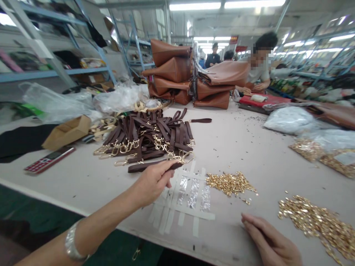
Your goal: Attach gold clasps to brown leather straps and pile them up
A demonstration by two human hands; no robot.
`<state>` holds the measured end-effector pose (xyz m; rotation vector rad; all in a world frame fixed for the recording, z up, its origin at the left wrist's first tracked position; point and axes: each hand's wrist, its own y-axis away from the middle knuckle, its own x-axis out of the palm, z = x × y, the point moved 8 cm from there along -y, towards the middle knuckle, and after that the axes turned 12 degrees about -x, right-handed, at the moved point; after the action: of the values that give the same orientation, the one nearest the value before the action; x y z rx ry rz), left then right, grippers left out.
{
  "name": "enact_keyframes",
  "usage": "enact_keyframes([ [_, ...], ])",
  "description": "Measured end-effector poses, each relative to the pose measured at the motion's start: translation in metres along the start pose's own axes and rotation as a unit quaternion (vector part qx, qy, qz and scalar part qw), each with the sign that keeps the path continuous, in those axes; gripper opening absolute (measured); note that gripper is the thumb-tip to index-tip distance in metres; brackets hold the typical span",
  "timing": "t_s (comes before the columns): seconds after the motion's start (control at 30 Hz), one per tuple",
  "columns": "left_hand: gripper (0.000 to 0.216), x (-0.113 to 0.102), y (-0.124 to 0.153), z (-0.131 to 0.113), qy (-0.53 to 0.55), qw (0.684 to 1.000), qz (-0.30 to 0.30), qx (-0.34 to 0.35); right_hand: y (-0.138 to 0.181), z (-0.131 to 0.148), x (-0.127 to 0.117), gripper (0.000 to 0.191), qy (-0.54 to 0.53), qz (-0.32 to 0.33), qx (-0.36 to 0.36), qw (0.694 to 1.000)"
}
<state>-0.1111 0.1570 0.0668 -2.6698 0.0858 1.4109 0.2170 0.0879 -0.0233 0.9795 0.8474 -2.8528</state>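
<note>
My left hand (155, 181) pinches a dark brown leather wrist strap (144, 167) near its gold clasp, at the front of a heap of similar straps (149, 136) with gold clips. My right hand (270, 240) rests low over the table at the right, thumb and fingers pressed together. What its fingertips hold, if anything, is too small to make out. It is between two piles of small gold metal pieces, a smaller pile (231, 183) and a larger pile (318, 225). Strips of pale tape (196, 214) frame shiny clear patches on the table between my hands.
Brown leather bags (172, 70) are stacked at the table's back. A calculator (50, 159) and an open cardboard box (68, 131) lie at the left, near plastic bags (119, 96). Bagged gold pieces (306, 147) lie at the right. A co-worker (257, 70) works beyond the bags.
</note>
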Motion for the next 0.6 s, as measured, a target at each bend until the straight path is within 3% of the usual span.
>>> enact_keyframes([
  [0.03, 0.04, 0.018, 0.008, -0.004, 0.089, 0.992, 0.069, -0.059, 0.0, 0.0, 0.002, 0.021, -0.036, -0.003, 0.042, 0.998],
  [0.1, 0.046, 0.055, 0.028, -0.014, 0.238, 0.939, 0.184, -0.166, 0.004, 0.002, 0.007, 0.024, -0.098, -0.013, 0.129, 0.987],
  [0.17, 0.049, 0.081, 0.043, -0.027, 0.299, 0.903, 0.225, -0.211, 0.009, 0.007, 0.012, 0.025, -0.169, -0.025, 0.198, 0.965],
  [0.3, 0.04, 0.112, 0.058, -0.054, 0.34, 0.888, 0.233, -0.204, 0.017, 0.023, 0.025, 0.023, -0.321, -0.048, 0.26, 0.909],
  [0.43, 0.036, 0.124, 0.067, -0.077, 0.373, 0.888, 0.221, -0.156, 0.023, 0.03, 0.035, 0.023, -0.416, -0.05, 0.287, 0.861],
  [0.6, 0.031, 0.124, 0.071, -0.092, 0.391, 0.888, 0.21, -0.122, 0.026, 0.031, 0.041, 0.02, -0.445, -0.035, 0.288, 0.847],
])
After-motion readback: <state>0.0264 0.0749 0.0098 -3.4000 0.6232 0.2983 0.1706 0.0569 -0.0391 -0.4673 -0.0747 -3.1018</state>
